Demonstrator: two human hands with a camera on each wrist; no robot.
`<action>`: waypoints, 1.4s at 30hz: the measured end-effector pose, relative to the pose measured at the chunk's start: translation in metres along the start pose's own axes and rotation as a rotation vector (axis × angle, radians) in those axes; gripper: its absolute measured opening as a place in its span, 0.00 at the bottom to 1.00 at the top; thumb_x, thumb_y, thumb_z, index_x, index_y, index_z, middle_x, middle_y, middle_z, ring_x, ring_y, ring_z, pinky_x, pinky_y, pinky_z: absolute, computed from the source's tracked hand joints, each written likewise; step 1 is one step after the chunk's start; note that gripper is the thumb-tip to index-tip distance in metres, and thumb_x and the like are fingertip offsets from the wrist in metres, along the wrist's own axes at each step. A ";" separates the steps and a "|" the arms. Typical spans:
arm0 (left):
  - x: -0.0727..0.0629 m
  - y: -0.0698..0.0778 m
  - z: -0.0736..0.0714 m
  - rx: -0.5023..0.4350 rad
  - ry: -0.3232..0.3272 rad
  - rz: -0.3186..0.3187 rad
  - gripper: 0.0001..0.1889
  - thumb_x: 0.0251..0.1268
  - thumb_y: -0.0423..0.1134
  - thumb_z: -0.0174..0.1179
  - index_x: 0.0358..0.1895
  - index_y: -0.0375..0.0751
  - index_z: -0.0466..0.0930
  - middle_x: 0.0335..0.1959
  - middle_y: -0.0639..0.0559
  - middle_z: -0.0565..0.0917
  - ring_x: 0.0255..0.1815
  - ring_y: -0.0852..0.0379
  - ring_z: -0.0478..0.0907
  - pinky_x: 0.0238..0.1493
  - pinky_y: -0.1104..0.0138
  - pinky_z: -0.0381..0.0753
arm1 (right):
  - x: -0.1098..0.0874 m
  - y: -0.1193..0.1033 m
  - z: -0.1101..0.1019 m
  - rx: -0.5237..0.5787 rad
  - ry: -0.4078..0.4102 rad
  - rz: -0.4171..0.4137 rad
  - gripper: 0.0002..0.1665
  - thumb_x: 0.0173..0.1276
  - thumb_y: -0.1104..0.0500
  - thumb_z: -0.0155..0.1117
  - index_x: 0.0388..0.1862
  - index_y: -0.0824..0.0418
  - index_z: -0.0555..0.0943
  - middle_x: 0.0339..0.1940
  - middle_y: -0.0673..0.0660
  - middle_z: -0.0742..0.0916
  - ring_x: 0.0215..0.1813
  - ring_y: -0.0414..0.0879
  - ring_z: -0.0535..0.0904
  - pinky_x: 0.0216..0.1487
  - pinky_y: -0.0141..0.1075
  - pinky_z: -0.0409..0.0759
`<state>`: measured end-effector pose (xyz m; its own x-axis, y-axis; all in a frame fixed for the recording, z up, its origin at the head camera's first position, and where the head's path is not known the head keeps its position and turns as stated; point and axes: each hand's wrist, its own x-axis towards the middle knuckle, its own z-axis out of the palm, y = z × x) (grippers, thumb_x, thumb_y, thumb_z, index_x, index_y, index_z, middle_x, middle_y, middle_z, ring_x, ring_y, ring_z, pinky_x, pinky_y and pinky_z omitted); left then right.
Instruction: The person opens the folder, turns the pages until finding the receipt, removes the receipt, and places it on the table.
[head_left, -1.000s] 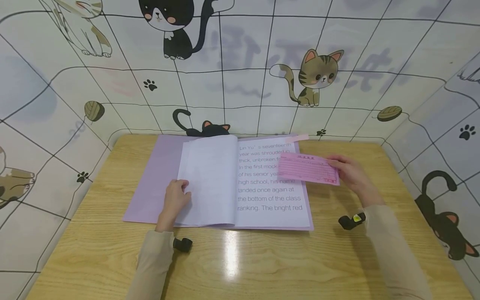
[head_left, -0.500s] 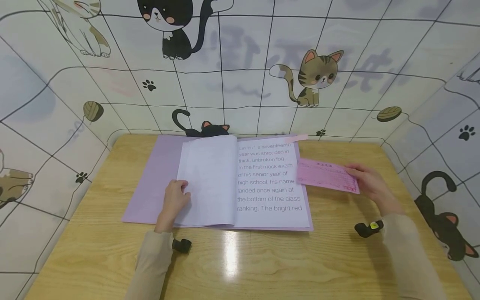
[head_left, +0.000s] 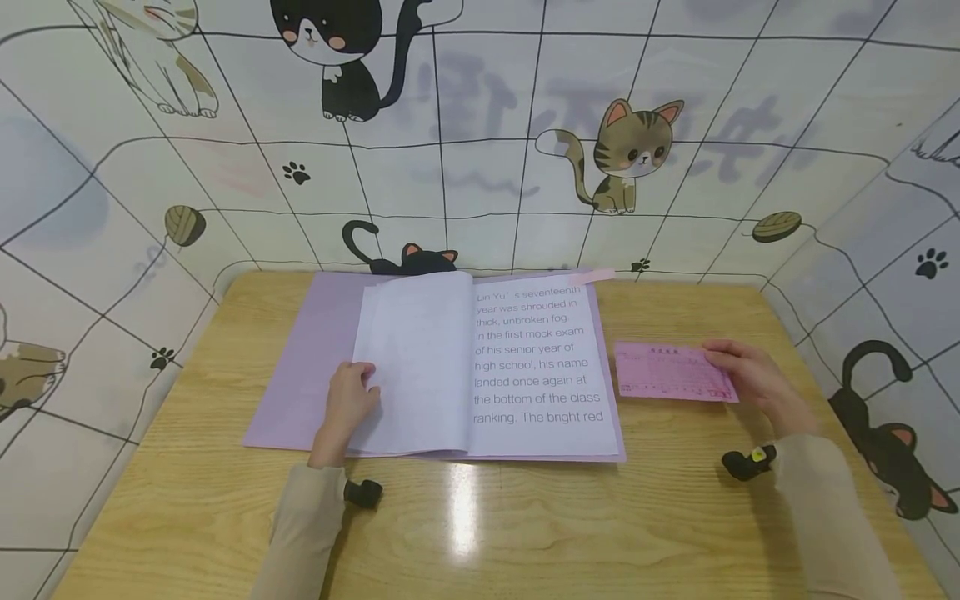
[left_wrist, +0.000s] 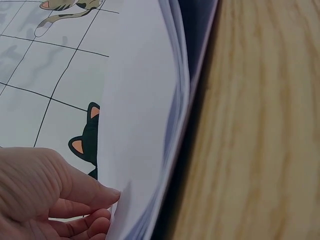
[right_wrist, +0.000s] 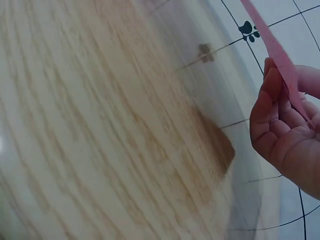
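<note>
A book with a lilac cover (head_left: 288, 392) lies spread on the table, a blank page (head_left: 416, 367) on its left and a printed page (head_left: 543, 383) on its right. My left hand (head_left: 349, 404) pinches the left page's outer edge between thumb and curled fingers, which the left wrist view shows close up. Right of the book, my right hand (head_left: 752, 379) holds a pink printed form slip (head_left: 671, 372) by its right end. In the right wrist view the slip (right_wrist: 280, 60) appears nearly edge-on, between thumb and fingers.
A pale pink paper strip (head_left: 597, 276) sticks out at the book's top right corner. The wooden table (head_left: 540, 533) meets a cat-patterned wall covering (head_left: 480, 183) at the back and sides.
My right hand has carried the pink slip right and toward me, off the printed page to beside the book. My left hand stays at the page edge.
</note>
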<state>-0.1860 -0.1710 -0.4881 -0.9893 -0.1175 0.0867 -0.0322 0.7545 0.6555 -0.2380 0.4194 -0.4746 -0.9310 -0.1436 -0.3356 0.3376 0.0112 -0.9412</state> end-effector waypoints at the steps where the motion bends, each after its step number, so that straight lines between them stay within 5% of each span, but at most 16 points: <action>1: 0.000 0.000 0.000 0.001 -0.001 -0.001 0.16 0.47 0.21 0.57 0.42 0.18 0.77 0.33 0.34 0.74 0.35 0.41 0.72 0.39 0.52 0.74 | 0.001 0.001 0.000 -0.041 0.019 0.001 0.11 0.69 0.63 0.55 0.40 0.48 0.81 0.37 0.40 0.82 0.37 0.34 0.77 0.35 0.28 0.77; 6: 0.000 0.001 0.000 0.004 0.001 -0.003 0.16 0.47 0.21 0.57 0.43 0.18 0.77 0.33 0.34 0.74 0.35 0.42 0.71 0.39 0.52 0.74 | 0.004 0.004 0.002 -0.266 0.125 -0.003 0.07 0.67 0.56 0.60 0.43 0.49 0.79 0.37 0.33 0.79 0.38 0.30 0.74 0.36 0.25 0.75; 13: -0.001 0.002 -0.001 0.006 0.002 -0.017 0.16 0.48 0.22 0.57 0.43 0.18 0.77 0.33 0.34 0.74 0.35 0.41 0.71 0.40 0.52 0.73 | 0.006 0.006 0.008 -0.552 0.203 -0.049 0.25 0.67 0.55 0.59 0.56 0.71 0.70 0.34 0.35 0.78 0.36 0.31 0.72 0.36 0.26 0.74; 20: -0.001 0.002 -0.002 0.008 -0.010 -0.019 0.17 0.48 0.22 0.56 0.45 0.19 0.76 0.34 0.34 0.74 0.36 0.41 0.71 0.41 0.52 0.73 | 0.011 0.014 0.015 -0.526 0.290 -0.060 0.20 0.65 0.61 0.61 0.52 0.71 0.72 0.35 0.52 0.78 0.29 0.36 0.74 0.29 0.29 0.78; 26: 0.000 0.002 0.001 0.011 -0.007 -0.014 0.17 0.48 0.22 0.56 0.45 0.19 0.77 0.34 0.34 0.74 0.36 0.42 0.71 0.41 0.52 0.73 | 0.011 0.015 0.019 -0.892 0.353 -0.197 0.18 0.65 0.60 0.59 0.47 0.73 0.75 0.41 0.69 0.79 0.41 0.53 0.73 0.40 0.37 0.70; 33: 0.002 0.001 -0.001 0.009 -0.019 -0.015 0.17 0.47 0.22 0.56 0.44 0.19 0.77 0.34 0.34 0.74 0.36 0.41 0.71 0.41 0.52 0.73 | 0.008 0.013 0.025 -0.971 0.366 -0.268 0.17 0.64 0.63 0.59 0.45 0.77 0.74 0.40 0.73 0.78 0.42 0.62 0.73 0.39 0.45 0.70; 42: 0.008 0.008 -0.010 -0.015 -0.053 0.074 0.15 0.54 0.30 0.58 0.40 0.18 0.77 0.29 0.32 0.76 0.35 0.39 0.72 0.45 0.49 0.73 | -0.002 -0.001 0.043 -0.878 0.426 -0.260 0.23 0.69 0.58 0.52 0.53 0.77 0.71 0.51 0.76 0.75 0.50 0.66 0.72 0.46 0.53 0.72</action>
<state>-0.1924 -0.1725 -0.4750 -0.9950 -0.0268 0.0959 0.0434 0.7501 0.6599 -0.2303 0.3774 -0.4715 -0.9912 0.1182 0.0602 0.0550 0.7793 -0.6242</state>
